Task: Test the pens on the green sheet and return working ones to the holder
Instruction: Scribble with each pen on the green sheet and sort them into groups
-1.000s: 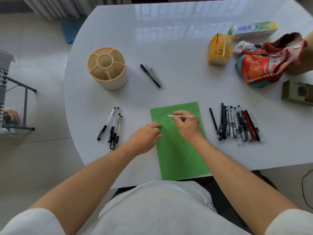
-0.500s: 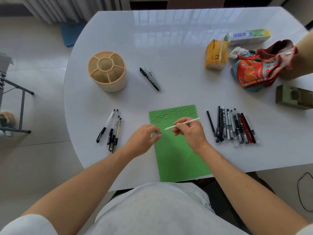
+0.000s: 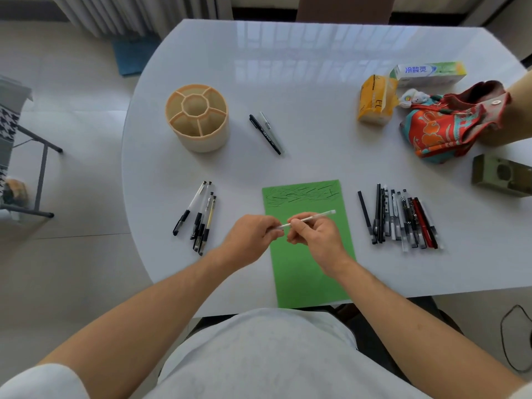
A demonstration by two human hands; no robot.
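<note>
Above the green sheet [image 3: 305, 272], both hands pinch a pen [image 3: 313, 218].

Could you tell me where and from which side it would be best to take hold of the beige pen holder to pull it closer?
Probably the pen holder's outer wall, low down, from its near right side. It stands upright as a wide round tub with open compartments, so a grip round the wall looks steadier than pinching a thin divider. Both hands are busy with the white pen.
</note>
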